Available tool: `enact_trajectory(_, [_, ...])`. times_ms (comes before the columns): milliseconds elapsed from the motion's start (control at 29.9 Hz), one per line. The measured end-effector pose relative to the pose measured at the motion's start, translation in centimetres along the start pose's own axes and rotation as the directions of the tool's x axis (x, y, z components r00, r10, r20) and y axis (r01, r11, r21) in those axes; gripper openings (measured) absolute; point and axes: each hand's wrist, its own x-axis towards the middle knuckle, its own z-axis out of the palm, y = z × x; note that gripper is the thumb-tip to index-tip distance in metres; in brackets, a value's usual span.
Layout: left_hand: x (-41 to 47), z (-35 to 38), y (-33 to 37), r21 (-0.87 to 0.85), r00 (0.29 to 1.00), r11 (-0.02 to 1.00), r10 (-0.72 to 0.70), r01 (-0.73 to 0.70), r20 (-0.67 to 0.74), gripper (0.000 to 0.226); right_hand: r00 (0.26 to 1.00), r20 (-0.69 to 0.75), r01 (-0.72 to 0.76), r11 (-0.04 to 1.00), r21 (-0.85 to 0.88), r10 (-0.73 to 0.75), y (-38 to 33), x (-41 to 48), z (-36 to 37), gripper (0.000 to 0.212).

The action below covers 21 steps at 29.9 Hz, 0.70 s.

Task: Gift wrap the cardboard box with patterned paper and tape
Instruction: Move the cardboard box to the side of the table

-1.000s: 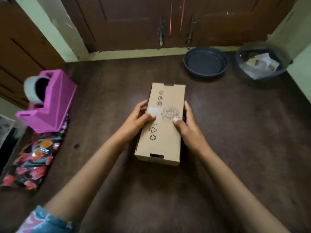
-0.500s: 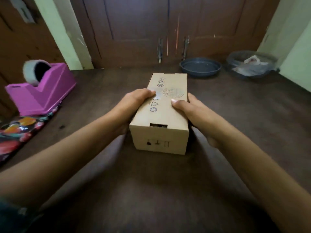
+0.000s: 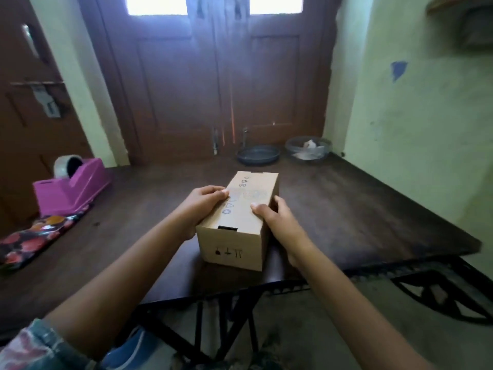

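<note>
While the cardboard box (image 3: 234, 217), near the front edge of the table (image 3: 346, 209), was clasped at its long sides by the left hand (image 3: 202, 206) and right hand (image 3: 274, 222), a level lift toward the patterned paper (image 3: 34, 239) at nine o'clock was judged best.

A dark wooden table (image 3: 346, 209) carries a cardboard box (image 3: 234, 244) near its front edge. By the left edge stands a pink tape dispenser (image 3: 72, 188), touching folded patterned paper (image 3: 34, 240). Along the far edge sit a dark dish (image 3: 258, 155) and a clear bowl (image 3: 308, 150).
</note>
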Motion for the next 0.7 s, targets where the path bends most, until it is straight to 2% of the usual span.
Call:
enact_trajectory(67, [-0.1,1.5,0.4,-0.002,0.986,1.000,-0.026,0.027,0.164,0.032,0.993,-0.120,0.014,0.999,0.041,-0.009,0.2,-0.4,-1.5,0.088])
enact_trajectory(134, [0.3,3.2,0.7,-0.042,0.953,0.998,-0.036,0.051,0.299,0.038,0.979,-0.202,0.053,0.997,0.060,-0.040,0.3,-0.8,-2.9,0.094])
enact_trajectory(234, [1.4,6.3,1.4,-0.145,0.949,0.986,-0.029,0.079,0.314,0.041,0.967,-0.248,0.078,0.996,0.048,-0.064,0.5,-0.7,-5.6,0.082])
enact_trajectory(301, [2.0,9.0,2.1,-0.189,0.950,0.979,-0.016,0.079,0.310,0.034,0.960,-0.274,0.068,0.997,0.044,-0.054,0.4,-0.2,-8.1,0.069])
enact_trajectory(368, [2.6,11.5,2.8,-0.186,0.936,0.981,0.006,0.063,0.351,0.026,0.943,-0.330,0.063,0.997,0.045,-0.044,0.3,0.1,-10.7,0.060])
enact_trajectory(468, [4.3,13.9,4.0,-0.103,0.870,0.994,0.018,0.038,0.493,0.041,0.900,-0.434,0.053,0.998,0.031,-0.034,0.7,-0.2,-13.1,0.063])
enact_trajectory(568, [6.5,15.2,6.0,0.054,0.808,0.995,0.036,-0.084,0.588,0.049,0.834,-0.546,0.020,0.992,-0.121,-0.083,1.5,-0.7,-14.2,0.074])
enact_trajectory(702, [8.7,16.9,8.5,0.220,0.776,0.933,0.090,-0.285,0.624,0.042,0.759,-0.601,-0.037,0.904,-0.425,-0.251,2.4,-1.9,-14.9,0.078])
